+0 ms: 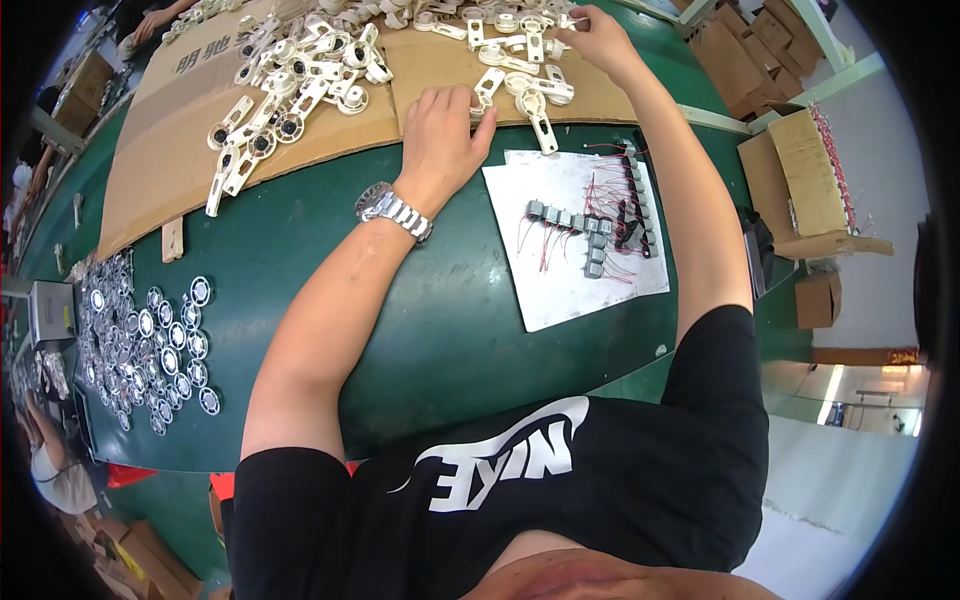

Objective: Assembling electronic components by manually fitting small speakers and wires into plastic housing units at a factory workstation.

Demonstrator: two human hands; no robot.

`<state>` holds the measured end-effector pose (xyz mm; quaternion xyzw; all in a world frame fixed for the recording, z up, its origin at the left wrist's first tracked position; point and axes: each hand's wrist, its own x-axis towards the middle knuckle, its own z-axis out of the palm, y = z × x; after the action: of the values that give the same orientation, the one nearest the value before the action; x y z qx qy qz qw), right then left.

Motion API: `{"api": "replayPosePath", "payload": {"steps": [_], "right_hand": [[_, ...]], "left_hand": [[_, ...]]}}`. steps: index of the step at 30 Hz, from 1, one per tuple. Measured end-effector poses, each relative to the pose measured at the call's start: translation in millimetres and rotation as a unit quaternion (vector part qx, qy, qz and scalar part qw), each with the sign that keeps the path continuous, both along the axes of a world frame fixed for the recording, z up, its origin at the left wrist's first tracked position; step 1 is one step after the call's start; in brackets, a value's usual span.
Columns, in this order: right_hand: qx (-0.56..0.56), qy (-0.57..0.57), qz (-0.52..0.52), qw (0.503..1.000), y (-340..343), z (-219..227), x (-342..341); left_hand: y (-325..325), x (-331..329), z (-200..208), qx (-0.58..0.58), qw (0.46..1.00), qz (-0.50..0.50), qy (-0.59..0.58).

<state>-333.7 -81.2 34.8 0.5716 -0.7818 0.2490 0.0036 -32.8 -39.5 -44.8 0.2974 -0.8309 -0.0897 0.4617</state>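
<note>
My left hand [440, 135], with a metal-banded watch [393, 212] on its wrist, rests at the cardboard's near edge. Its fingers are bent and its thumb closes on a cream plastic part [487, 88], whose lower end they partly hide. Farther right, my right hand [602, 45] reaches to the far edge of the pile. Its fingertips pinch a cream plastic piece [568, 21], only partly visible. Between the hands lie several loose cream parts, one a long-handled housing [535, 108] with a round end. Left of my left hand is a heap of cream housings [300, 75], some with dark round centres.
Flattened cardboard [150, 160] covers the far side of the green table [430, 310]. On a white sheet [535, 300] sit small grey motors [597, 240] with red wires. Silver rings [170, 335] cluster at left. An open carton [800, 185] stands at right. Other people work at far left.
</note>
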Motion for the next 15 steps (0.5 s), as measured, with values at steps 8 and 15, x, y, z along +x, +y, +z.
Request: {"api": "replayPosePath", "payload": {"steps": [8, 15], "right_hand": [[-0.052, -0.079, 0.094, 0.991, 94, -10, 58], [-0.185, 0.221, 0.257, 0.923, -4, 6, 114]], "left_hand": [[-4, 6, -4, 0.078, 0.992, -0.003, 0.099], [0, -3, -1, 0.002, 1.000, 0.004, -0.011]]}}
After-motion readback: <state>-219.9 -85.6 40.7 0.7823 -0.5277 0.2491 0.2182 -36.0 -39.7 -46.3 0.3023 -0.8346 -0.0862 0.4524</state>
